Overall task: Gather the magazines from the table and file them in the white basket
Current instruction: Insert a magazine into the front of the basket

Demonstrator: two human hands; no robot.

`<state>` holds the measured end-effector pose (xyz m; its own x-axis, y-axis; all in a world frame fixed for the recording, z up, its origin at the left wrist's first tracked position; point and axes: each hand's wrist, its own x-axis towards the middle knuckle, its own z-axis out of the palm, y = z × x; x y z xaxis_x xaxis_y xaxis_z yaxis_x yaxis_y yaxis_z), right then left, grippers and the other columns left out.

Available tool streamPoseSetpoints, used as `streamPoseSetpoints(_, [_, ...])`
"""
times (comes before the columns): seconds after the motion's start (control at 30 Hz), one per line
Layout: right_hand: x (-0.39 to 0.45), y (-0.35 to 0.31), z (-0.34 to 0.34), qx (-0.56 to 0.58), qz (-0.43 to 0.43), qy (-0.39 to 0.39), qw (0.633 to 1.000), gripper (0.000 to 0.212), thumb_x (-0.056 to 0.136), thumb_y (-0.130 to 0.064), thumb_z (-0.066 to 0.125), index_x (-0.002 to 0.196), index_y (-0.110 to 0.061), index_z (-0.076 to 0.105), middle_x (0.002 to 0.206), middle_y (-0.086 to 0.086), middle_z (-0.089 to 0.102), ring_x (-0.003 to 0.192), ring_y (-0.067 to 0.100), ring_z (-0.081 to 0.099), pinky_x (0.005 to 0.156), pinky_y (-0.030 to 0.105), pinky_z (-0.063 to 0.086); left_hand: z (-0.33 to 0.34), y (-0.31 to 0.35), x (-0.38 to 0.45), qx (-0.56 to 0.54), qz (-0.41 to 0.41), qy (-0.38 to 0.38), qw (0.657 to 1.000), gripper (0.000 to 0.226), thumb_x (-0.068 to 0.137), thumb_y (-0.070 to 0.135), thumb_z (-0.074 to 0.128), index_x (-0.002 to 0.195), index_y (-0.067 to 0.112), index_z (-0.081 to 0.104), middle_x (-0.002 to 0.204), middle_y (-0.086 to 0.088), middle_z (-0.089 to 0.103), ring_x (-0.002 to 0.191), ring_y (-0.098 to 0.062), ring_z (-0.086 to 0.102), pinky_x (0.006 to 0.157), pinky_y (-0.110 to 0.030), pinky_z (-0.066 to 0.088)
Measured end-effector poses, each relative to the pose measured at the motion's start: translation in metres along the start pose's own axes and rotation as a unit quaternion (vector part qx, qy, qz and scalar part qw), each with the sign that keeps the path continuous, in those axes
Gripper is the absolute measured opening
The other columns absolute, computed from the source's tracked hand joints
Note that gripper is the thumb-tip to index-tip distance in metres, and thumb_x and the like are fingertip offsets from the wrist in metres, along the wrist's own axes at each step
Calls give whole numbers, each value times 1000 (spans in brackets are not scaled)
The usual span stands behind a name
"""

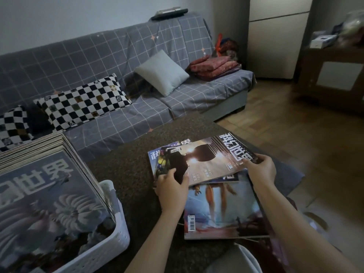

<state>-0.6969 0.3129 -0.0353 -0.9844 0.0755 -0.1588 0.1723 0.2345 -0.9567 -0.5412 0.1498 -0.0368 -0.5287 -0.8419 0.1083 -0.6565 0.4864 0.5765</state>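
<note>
- The bench (128,166) has a dark, speckled top with a grainy, stone-like look and a straight far edge.
- On it, near the person, lies a loose pile of magazines (220,209): thin, flat, glossy rectangles fanned at different angles, their covers printed in blues, oranges and browns.
- The lowest one in plain sight shows a pale blue cover with a barcode at its near left corner.
- The top magazine (206,160) has a warm brown cover with large white characters along its far right edge; it sits askew over the others.
- The left hand (173,186) grips the near left edge of the top magazine, thumb curled over the cover, the other fingers hidden beneath.
- The right hand (260,168) grips the right edge of the same magazine, thumb on top near the white characters, the fingers tucked out of sight under it.
- Both grips are narrow, closed on the thin stack edge.
- The white basket (110,239) stands at the left of the bench: matte plastic, rounded corners, walls pierced with rows of small holes.
- It already holds filed magazines (49,186), packed upright and leaning, with a grey-blue flowered cover facing the camera.
- Behind the bench stands a sofa (118,62) under a grey grid-patterned cloth, with soft checkered cushions (82,101) and a plain grey cushion (161,72).
</note>
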Motion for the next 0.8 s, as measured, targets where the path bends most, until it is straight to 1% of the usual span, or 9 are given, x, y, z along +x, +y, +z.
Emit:
streamPoseSetpoints(0.07, [-3, 4, -14, 43, 29, -5, 999, 33, 81, -20, 71, 110, -6, 62, 103, 9, 67, 84, 19, 60, 70, 30, 48, -2, 4, -14, 3, 6, -10, 1000, 53, 88, 53, 54, 133, 24, 50, 130, -7, 51, 119, -22, 50, 105, -41, 36])
streamPoseSetpoints(0.13, [-8, 8, -26, 106, 53, -35, 992, 23, 84, -13, 68, 106, -7, 63, 104, 12, 68, 90, 25, 64, 77, 39, 56, -4, 6, -27, 17, 9, -22, 1000, 54, 88, 56, 53, 132, 25, 50, 132, -6, 50, 122, -23, 49, 106, -43, 34])
streamPoseSetpoints(0.2, [-18, 10, -38, 176, 62, -69, 980, 17, 86, -6, 64, 101, -12, 59, 104, 13, 65, 90, 29, 66, 71, 42, 58, -8, 8, -38, 28, 4, -39, 999, 59, 87, 58, 53, 135, 24, 48, 135, -7, 46, 127, -25, 42, 109, -44, 30])
streamPoseSetpoints(0.3, [-36, 6, -55, 270, 62, -100, 956, 18, 89, -2, 58, 102, -14, 55, 99, 14, 66, 80, 28, 70, 59, 35, 59, -14, 10, -52, 39, 6, -55, 998, 64, 87, 56, 54, 140, 23, 42, 141, -7, 36, 133, -27, 32, 112, -46, 26])
streamPoseSetpoints(0.37, [-47, 0, -64, 311, 64, -116, 941, 17, 89, -1, 57, 97, -15, 57, 94, 14, 67, 77, 25, 70, 56, 32, 59, -19, 13, -58, 19, 17, -72, 997, 66, 88, 55, 54, 143, 23, 38, 147, -6, 28, 137, -27, 26, 112, -45, 22])
streamPoseSetpoints(0.47, [-60, -11, -75, 330, 53, -134, 933, 18, 88, -1, 59, 93, -17, 59, 90, 13, 70, 73, 24, 72, 54, 31, 58, -27, 18, -65, -28, 43, -87, 995, 71, 88, 55, 54, 147, 22, 32, 156, -5, 17, 144, -26, 15, 115, -42, 16])
streamPoseSetpoints(0.63, [-79, -31, -79, 306, 23, -178, 935, 12, 87, -4, 61, 93, -15, 63, 79, 10, 73, 66, 22, 71, 49, 29, 55, -49, 17, -66, -38, 94, -26, 995, 77, 91, 51, 52, 152, 22, 17, 161, -6, 9, 147, -23, 7, 117, -44, 7])
streamPoseSetpoints(0.73, [-89, -41, -75, 287, 10, -213, 934, 12, 87, -5, 60, 93, -14, 64, 71, 5, 73, 60, 17, 69, 50, 30, 53, -69, 10, -64, -44, 99, 0, 994, 77, 91, 50, 52, 153, 22, 15, 160, -7, 13, 147, -25, 10, 118, -43, 5])
streamPoseSetpoints(0.8, [-96, -49, -72, 276, 10, -243, 930, 12, 88, -4, 58, 92, -13, 65, 69, 6, 73, 57, 17, 68, 46, 28, 52, -84, 4, -64, -66, 95, 6, 993, 75, 91, 47, 55, 152, 21, 20, 156, -7, 27, 144, -25, 24, 117, -41, 13])
